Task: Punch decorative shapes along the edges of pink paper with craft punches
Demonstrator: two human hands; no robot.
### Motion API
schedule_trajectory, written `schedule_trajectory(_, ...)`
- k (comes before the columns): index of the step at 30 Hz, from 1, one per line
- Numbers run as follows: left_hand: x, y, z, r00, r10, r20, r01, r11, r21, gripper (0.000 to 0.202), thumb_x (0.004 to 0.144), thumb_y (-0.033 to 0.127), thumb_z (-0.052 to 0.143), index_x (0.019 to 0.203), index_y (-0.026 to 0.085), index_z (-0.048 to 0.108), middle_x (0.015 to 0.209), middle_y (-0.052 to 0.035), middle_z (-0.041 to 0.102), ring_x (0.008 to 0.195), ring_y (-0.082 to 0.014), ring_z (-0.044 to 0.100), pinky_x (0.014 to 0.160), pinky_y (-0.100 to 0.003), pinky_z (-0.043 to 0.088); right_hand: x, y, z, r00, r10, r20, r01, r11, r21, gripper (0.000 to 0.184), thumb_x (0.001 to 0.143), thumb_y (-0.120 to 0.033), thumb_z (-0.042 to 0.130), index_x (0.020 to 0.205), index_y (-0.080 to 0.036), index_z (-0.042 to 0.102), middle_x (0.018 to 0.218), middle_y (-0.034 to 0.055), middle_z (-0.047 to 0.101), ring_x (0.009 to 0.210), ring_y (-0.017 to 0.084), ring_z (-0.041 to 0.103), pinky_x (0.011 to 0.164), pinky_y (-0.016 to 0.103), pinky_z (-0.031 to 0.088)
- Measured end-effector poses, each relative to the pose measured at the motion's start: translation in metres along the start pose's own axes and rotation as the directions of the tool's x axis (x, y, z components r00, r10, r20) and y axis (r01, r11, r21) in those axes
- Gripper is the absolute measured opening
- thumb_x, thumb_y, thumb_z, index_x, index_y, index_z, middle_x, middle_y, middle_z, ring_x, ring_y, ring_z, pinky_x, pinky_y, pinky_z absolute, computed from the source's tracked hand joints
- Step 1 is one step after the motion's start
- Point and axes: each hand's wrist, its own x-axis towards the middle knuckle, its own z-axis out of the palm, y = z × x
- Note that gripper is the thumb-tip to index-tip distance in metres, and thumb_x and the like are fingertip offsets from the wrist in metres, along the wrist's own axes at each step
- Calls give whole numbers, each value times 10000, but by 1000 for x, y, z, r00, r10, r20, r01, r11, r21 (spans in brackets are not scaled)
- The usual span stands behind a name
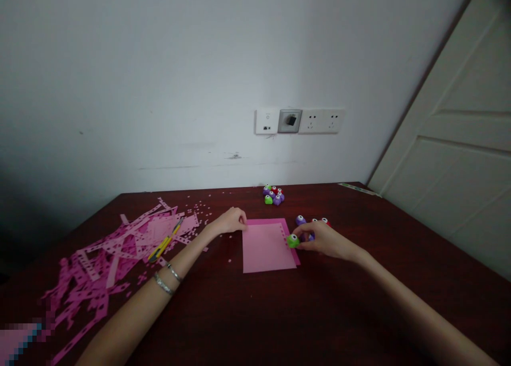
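A light pink sheet of paper [265, 249] lies on a darker pink sheet [261, 221], which shows along the top and right edges. Small punched holes run down the upper right edge of the light sheet. With fingers closed, my left hand [233, 220] grips the top left corner of the paper. My right hand [325, 239] pinches a green paper punch [293, 241] with an eye-like button, held at the paper's right edge. Close behind that hand stand a purple punch [301, 220] and a red punch [326, 221], partly hidden by the fingers.
Several green, purple and red punches [273, 194] cluster near the wall. On the left, pink paper strips [115, 249] with punched holes form a pile, a yellow utility knife [165, 242] on top. A ruler-like strip [359, 188] lies at the far right. Sockets [321, 121] line the wall.
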Motion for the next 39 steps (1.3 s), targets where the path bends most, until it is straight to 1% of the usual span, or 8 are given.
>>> schedule_trajectory(5, 1, 1, 1, 1000, -8, 26, 9, 1000, -25, 125, 635, 241, 625, 679, 126, 652, 628, -22, 625, 566, -116, 536, 528, -201, 369, -1, -1, -4, 1000, 1, -3, -1, 1000, -20, 254, 724, -329, 619, 926, -199, 703, 675, 7, 582, 585, 117, 495, 505, 213, 392)
schedule_trajectory(9, 1, 1, 0, 1000, -18, 15, 19, 997, -69, 79, 616, 192, 615, 645, 124, 641, 610, -13, 614, 561, -111, 525, 531, -202, 369, -2, -2, -7, 1000, 27, 5, -27, 1000, 2, 280, 732, -354, 606, 947, -200, 698, 679, 9, 574, 515, 99, 467, 436, 204, 373)
schedule_trajectory(12, 1, 1, -3, 998, -54, 21, 56, 988, -146, 68, 600, 194, 619, 615, 129, 632, 569, 0, 598, 551, -109, 519, 530, -207, 368, -3, -2, -8, 1000, 19, -3, -19, 1000, 8, 283, 737, -363, 604, 948, -200, 698, 684, 15, 574, 532, 105, 478, 422, 197, 371)
schedule_trajectory(17, 0, 1, -10, 980, -161, 116, 193, 908, -372, 99, 582, 201, 619, 635, 123, 651, 512, 1, 583, 468, -96, 472, 480, -221, 348, -4, -4, -11, 1000, 0, 4, 0, 1000, 21, 285, 740, -354, 603, 957, -199, 700, 711, 23, 603, 542, 104, 474, 446, 203, 394)
schedule_trajectory(23, -4, 2, -17, 975, -185, 124, 219, 892, -396, 144, 573, 227, 626, 660, 137, 697, 526, -8, 599, 459, -83, 445, 447, -221, 307, -4, -2, -13, 1000, 19, 2, -19, 999, 32, 317, 732, -382, 605, 979, -207, 698, 737, 26, 609, 517, 97, 461, 409, 201, 392)
schedule_trajectory(29, -5, -5, -22, 970, -187, 156, 241, 827, -507, 131, 598, 252, 637, 668, 157, 696, 509, 9, 568, 437, -58, 396, 431, -215, 289, -2, 6, -13, 998, 63, 13, -63, 997, 38, 335, 721, -404, 617, 985, -209, 685, 727, 17, 590, 467, 77, 446, 361, 185, 391)
schedule_trajectory(34, -3, -14, -22, 965, -177, 192, 257, 778, -573, 146, 596, 263, 666, 695, 161, 701, 546, 0, 582, 433, -49, 378, 425, -214, 264, -2, 5, -12, 999, 45, 8, -45, 998, 33, 326, 723, -374, 619, 992, -201, 684, 723, 20, 595, 481, 78, 449, 372, 181, 398)
schedule_trajectory(39, -3, -13, -22, 965, -172, 200, 260, 745, -614, 158, 584, 270, 687, 691, 154, 700, 571, -11, 597, 460, -53, 381, 431, -214, 257, -3, 4, -12, 999, 48, 11, -49, 997, 53, 346, 717, -398, 622, 1002, -211, 684, 745, 25, 607, 504, 91, 462, 378, 193, 399)
